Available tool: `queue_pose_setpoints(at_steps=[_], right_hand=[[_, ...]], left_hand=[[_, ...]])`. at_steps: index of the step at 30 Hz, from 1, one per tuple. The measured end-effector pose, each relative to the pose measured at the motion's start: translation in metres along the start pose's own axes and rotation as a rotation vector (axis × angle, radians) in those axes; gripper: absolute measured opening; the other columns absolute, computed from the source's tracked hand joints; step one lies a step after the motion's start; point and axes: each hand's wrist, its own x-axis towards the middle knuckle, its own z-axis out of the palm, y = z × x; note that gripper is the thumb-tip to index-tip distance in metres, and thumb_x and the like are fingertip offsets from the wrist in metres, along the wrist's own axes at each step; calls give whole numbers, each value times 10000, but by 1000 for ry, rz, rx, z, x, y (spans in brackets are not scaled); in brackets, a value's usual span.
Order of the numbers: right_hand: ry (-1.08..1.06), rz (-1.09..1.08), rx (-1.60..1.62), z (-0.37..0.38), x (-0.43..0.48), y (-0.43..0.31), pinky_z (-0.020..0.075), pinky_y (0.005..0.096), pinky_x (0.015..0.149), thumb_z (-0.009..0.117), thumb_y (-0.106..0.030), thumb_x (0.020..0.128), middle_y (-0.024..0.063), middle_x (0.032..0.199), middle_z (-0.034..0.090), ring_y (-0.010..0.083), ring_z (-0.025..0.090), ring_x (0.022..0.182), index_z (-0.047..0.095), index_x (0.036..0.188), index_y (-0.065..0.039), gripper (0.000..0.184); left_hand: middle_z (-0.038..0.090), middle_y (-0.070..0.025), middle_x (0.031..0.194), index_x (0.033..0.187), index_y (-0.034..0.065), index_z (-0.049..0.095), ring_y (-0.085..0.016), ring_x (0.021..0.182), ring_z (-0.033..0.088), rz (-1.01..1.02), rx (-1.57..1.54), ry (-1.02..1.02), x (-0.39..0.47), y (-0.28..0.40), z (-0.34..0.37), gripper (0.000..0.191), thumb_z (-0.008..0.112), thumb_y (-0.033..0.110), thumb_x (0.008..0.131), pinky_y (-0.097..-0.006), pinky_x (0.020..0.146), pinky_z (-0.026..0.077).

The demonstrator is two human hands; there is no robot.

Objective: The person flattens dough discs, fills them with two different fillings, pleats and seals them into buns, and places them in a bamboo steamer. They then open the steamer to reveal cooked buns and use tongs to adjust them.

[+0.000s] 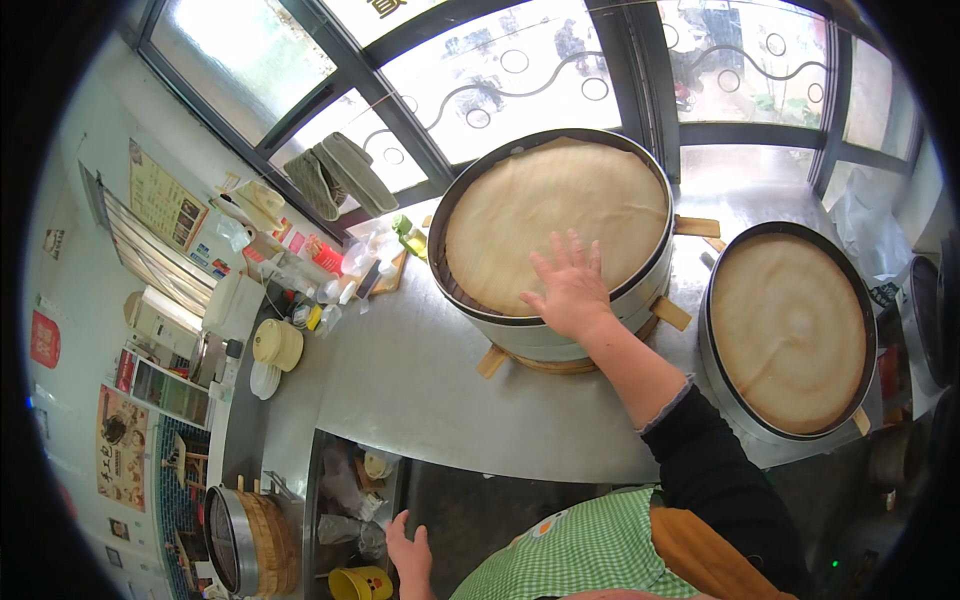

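My right hand [570, 289] lies with spread fingers over the front part of a pale cloth liner [555, 202] in a large round metal steamer [510, 330], gripping nothing. That steamer stands on wooden slats on the steel worktop [420, 390]. To its right is a second round steamer [709, 352], topped by a similar pale round liner [787, 330]. My left hand [410, 551] hangs empty at the lower edge of the view, below the worktop, with fingers apart, close to a yellow bucket [360, 583].
A green-capped bottle [409, 236], a cream lidded container [277, 343] and small packages stand on the left. Stacked steamers [255, 540] sit lower left. Framed windows [517, 75] rise behind the worktop; a plastic bag [866, 225] lies at the right.
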Motion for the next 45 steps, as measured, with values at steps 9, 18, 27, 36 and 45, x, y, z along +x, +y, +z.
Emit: queue_pose_setpoints(at_steps=[9,18,27,36,45], right_hand=[[67,-24,-26,3,0,0,54,581,1178,498,-546,935,169,1583,219,372,113,1478,442,1446,-161,642],[104,-58,-24,4,-1,0,34,581,1178,444,-569,956,167,1594,192,353,88,1487,411,1468,-166,652],[69,-54,-30,5,1,1,46,575,1179,432,-576,959,162,1596,190,354,95,1487,405,1471,-169,654],[6,-26,-30,0,0,-2,57,589,1172,419,-598,953,164,1519,360,361,199,1458,409,1468,-167,672],[-44,-14,-43,0,2,-4,70,589,1169,387,-605,962,184,1302,591,367,346,1389,456,1426,-143,659]], left_hand=[[560,-182,1330,1268,28,584,-388,1384,356,9,-12,3,-10,-1,19,476,696,78,808,-463,1114,324],[585,-185,1296,1246,27,601,-400,1355,394,41,-20,73,-19,-13,26,468,699,81,792,-460,1102,339],[544,-192,1346,1276,35,585,-396,1381,360,-64,-39,39,-25,7,29,461,677,74,827,-488,1103,340],[569,-179,1308,1264,28,580,-416,1363,373,45,-52,68,-24,2,34,480,695,52,800,-474,1105,336],[592,-179,1273,1243,22,587,-429,1328,414,107,-83,114,-21,-10,42,489,706,47,769,-467,1097,346]])
